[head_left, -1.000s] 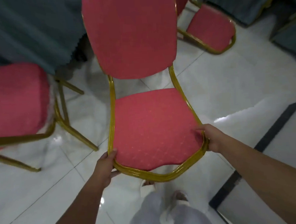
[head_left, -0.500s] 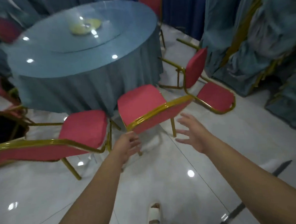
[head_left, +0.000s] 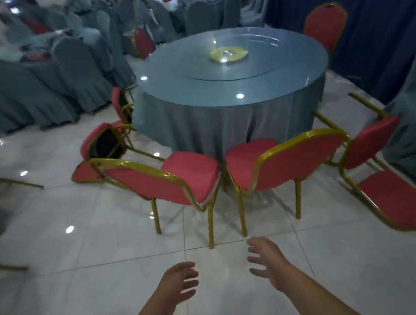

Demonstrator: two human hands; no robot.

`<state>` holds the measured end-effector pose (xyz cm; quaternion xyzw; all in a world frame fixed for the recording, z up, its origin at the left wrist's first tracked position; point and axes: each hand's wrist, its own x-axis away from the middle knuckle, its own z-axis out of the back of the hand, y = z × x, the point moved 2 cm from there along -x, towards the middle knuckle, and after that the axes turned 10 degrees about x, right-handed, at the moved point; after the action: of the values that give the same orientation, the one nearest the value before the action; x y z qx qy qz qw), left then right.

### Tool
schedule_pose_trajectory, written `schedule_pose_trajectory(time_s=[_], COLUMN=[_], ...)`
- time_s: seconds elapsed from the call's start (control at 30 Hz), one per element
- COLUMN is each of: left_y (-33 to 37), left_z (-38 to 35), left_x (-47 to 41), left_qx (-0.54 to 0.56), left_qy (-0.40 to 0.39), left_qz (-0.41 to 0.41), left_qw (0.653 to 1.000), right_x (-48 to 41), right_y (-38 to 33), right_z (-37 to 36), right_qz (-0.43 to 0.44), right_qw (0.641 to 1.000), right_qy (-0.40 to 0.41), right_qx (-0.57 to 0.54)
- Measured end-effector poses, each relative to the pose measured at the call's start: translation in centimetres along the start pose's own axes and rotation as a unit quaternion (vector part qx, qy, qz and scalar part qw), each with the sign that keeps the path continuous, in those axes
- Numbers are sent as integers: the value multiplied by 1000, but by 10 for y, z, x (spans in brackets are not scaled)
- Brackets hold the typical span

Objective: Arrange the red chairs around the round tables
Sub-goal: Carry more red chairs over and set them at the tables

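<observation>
Tiled floor, round table. Chairs beyond hands; left hand, right hand spread, empty, clear of chairs.

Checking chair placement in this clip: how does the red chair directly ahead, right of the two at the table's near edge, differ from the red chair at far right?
The near chair stands on its legs; the far-right chair lies tipped over with its legs in the air. The near chair's seat faces the round table; the far-right chair's seat faces away from it. Both have red cushions and gold frames, and neither hand touches them.
</observation>
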<state>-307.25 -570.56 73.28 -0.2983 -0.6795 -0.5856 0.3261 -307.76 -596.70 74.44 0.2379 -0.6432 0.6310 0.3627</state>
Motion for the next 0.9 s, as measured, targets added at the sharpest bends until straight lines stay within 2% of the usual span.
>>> schedule_pose_trajectory(time_s=[0.17,0.33,0.5,0.7,0.9], left_y=[36,92,155,214,291], left_z=[121,236,345,438,524], left_x=[-21,-38,-53,-76,-140], left_qx=[85,114,149,182,186], left_qy=[69,111,132,153,187], left_qz=[-29,-72,-113,-94,-83], left_qw=[994,985,973,967,961], right_x=[-18,-35,-45,-67,-148], right_y=[-51,-104,-140,-169,-240], right_z=[-125,-268,-404,-529,-660], right_qz=[37,72,111,71,72], right_qw=[994,984,967,955,952], right_qy=[-69,-102,-171,-218,-236], right_qx=[80,125,154,190,184])
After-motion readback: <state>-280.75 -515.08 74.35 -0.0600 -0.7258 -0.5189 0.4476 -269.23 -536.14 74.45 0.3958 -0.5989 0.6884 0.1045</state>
